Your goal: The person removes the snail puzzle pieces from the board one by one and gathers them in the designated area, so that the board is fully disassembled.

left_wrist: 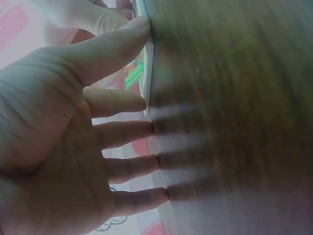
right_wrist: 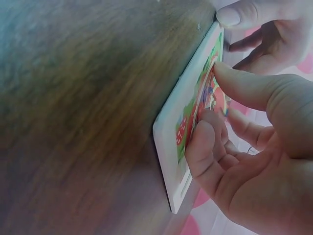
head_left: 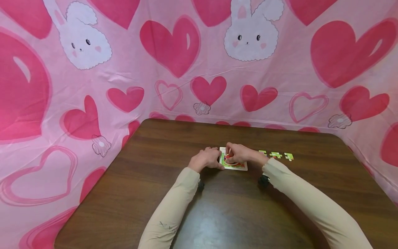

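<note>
A white-framed jigsaw puzzle board with a colourful picture lies flat on the table, also seen edge-on in the right wrist view. My left hand is at its left side. In the left wrist view the thumb touches the frame's edge, the index fingertip meets its corner, and the other straight fingers rest their tips on the wood. Over the board, my right hand pinches a thin puzzle piece between thumb and bent fingers. Those fingers partly hide the piece and the picture.
Several loose green puzzle pieces lie in a row on the brown table, right of the board and partly behind the right forearm. A pink cloth with hearts and rabbits hangs behind the table and along its sides.
</note>
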The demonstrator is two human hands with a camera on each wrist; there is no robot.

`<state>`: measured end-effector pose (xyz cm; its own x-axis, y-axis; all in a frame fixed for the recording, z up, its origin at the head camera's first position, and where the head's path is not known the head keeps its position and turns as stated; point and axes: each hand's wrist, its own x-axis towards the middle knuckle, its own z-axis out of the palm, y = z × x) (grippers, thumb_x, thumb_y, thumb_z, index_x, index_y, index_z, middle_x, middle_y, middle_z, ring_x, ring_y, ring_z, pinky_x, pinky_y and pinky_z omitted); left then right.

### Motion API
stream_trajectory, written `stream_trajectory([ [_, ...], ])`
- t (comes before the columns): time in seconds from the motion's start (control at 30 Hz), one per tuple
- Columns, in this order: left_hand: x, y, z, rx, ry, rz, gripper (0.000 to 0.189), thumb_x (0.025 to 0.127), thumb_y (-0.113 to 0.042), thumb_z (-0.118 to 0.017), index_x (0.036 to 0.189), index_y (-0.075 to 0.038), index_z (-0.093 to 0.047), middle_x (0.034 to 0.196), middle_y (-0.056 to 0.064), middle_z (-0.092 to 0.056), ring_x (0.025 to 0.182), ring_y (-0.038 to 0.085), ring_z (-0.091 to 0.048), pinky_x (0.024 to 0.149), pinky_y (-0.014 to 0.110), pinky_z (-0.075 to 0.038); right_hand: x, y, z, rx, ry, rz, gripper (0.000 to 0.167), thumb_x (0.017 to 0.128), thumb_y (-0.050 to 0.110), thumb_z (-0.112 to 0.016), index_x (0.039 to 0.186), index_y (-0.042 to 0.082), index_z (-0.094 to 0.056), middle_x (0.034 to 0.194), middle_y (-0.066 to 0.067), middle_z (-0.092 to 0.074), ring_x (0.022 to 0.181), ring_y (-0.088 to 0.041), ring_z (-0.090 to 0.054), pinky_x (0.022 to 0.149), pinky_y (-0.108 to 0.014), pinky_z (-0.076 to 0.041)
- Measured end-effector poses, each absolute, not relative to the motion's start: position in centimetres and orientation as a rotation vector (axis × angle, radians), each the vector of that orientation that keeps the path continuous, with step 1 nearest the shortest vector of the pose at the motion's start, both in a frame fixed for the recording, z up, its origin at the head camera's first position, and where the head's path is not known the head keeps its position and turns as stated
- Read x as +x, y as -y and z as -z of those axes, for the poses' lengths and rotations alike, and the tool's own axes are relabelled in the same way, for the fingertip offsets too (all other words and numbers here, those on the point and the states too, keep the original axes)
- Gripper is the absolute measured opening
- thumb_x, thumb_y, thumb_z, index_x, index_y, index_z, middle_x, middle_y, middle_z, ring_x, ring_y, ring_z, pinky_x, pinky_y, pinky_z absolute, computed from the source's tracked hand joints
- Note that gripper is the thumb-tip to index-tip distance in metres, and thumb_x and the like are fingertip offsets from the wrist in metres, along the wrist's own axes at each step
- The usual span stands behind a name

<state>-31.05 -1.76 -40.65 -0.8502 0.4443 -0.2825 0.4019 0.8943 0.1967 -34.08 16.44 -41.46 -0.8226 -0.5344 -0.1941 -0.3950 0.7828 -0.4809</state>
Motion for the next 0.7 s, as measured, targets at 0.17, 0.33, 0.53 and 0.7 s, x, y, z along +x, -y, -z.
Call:
stream_trajectory([
  [0.17, -31.07, 1.65, 40.71, 0.625, -2.747, -0.172, 0.064, 0.084, -0.052, -0.071, 0.137, -0.017, -0.056, 0.156, 0.007, -0.040, 0.139, 0.032, -0.040, 0.113, 0.055, -0.034, -33.93, -16.44, 41.47, -0.707, -2.655, 0.650, 0.032, 0.086, 0.017, -0.076, 0.101, 0.009, -0.049, 0.086, -0.007, -0.059, 0.076, -0.019, -0.053, 0.065, -0.027, -0.043],
  [0.33, -31.06, 1.51, 40.90, 0.631, -2.748, -0.159, 0.064, 0.085, -0.053, -0.070, 0.137, -0.018, -0.056, 0.157, 0.007, -0.039, 0.140, 0.033, -0.039, 0.113, 0.056, -0.034, -33.81, -16.65, 41.72, -0.745, -2.677, 0.702, 0.021, 0.089, 0.010, -0.071, 0.097, 0.007, -0.051, 0.084, -0.007, -0.058, 0.073, -0.018, -0.053, 0.060, -0.027, -0.043],
  [0.53, -31.08, 1.48, 40.91, 0.627, -2.752, -0.147, 0.066, 0.085, -0.054, -0.070, 0.139, -0.019, -0.054, 0.158, 0.007, -0.038, 0.141, 0.033, -0.037, 0.113, 0.056, -0.034, -33.66, -16.83, 41.80, -0.794, -2.705, 0.741, 0.017, 0.088, 0.010, -0.069, 0.095, 0.007, -0.054, 0.081, -0.006, -0.059, 0.071, -0.017, -0.054, 0.060, -0.028, -0.044],
  [0.7, -31.12, 1.59, 40.90, 0.626, -2.750, -0.152, 0.065, 0.086, -0.054, -0.069, 0.139, -0.019, -0.054, 0.158, 0.007, -0.037, 0.142, 0.033, -0.036, 0.114, 0.055, -0.033, -33.70, -16.94, 41.76, -0.820, -2.683, 0.687, 0.008, 0.091, 0.011, -0.066, 0.096, 0.008, -0.061, 0.082, -0.004, -0.062, 0.071, -0.016, -0.053, 0.063, -0.027, -0.043],
])
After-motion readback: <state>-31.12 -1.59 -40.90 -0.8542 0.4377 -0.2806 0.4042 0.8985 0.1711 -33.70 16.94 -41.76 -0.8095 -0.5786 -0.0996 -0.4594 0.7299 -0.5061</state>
